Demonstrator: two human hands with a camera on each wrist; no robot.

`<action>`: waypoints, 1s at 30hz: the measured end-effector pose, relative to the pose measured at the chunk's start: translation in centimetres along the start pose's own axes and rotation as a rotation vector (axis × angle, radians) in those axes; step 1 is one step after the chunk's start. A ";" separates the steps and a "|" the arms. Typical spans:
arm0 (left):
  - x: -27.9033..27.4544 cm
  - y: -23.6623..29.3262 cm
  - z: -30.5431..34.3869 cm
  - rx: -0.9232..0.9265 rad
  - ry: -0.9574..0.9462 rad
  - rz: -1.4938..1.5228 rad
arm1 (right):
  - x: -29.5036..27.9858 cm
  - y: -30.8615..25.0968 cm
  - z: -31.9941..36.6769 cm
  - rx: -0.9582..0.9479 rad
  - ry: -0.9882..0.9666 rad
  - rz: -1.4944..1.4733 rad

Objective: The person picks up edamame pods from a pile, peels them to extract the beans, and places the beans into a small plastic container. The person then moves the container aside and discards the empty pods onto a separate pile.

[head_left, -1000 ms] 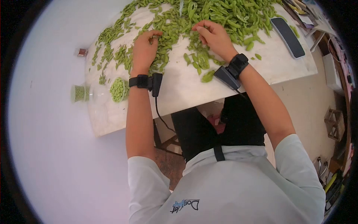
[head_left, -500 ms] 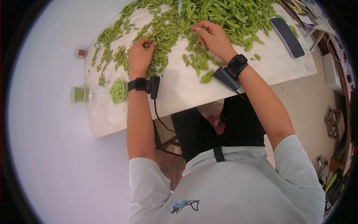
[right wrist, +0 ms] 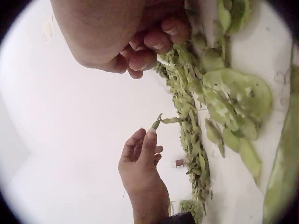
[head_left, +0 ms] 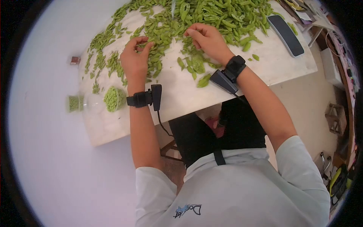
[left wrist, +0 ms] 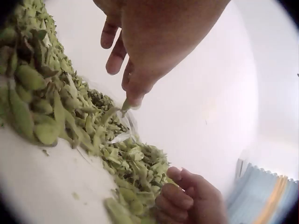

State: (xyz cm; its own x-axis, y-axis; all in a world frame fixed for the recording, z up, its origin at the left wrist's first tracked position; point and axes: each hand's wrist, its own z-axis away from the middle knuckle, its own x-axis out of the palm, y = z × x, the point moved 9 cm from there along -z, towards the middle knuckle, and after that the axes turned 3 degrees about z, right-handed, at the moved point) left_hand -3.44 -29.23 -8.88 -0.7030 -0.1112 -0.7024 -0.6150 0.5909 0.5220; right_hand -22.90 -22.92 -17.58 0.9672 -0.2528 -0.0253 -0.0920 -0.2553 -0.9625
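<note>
My left hand is raised over the left part of the pod heap, with a small green pod pinched between thumb and forefinger. The left wrist view shows the pinched pod at the fingertips. Nearer the heap's middle is my right hand, its fingers curled in and nothing visible between them. Flattened green pods lie beside it in the right wrist view.
A clear tub of shelled beans stands near the table's left front, with another container of beans beyond it. A phone lies at the right. A small red-brown box is at the far left.
My left hand has drawn back from the pods towards the table's front edge. The right hand has hardly moved. The head view has shifted slightly.
</note>
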 end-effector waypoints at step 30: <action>-0.1 -2.7 1.8 -0.251 0.123 0.817 | 2.3 -1.4 1.4 0.150 -0.315 0.148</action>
State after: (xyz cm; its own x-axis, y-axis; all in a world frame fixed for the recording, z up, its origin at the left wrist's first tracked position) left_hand -1.10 -29.33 -11.12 -0.9842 0.1769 -0.0103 0.0496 0.3309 0.9424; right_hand -20.26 -21.84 -16.64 0.9736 0.0283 -0.2264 -0.2230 -0.0918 -0.9705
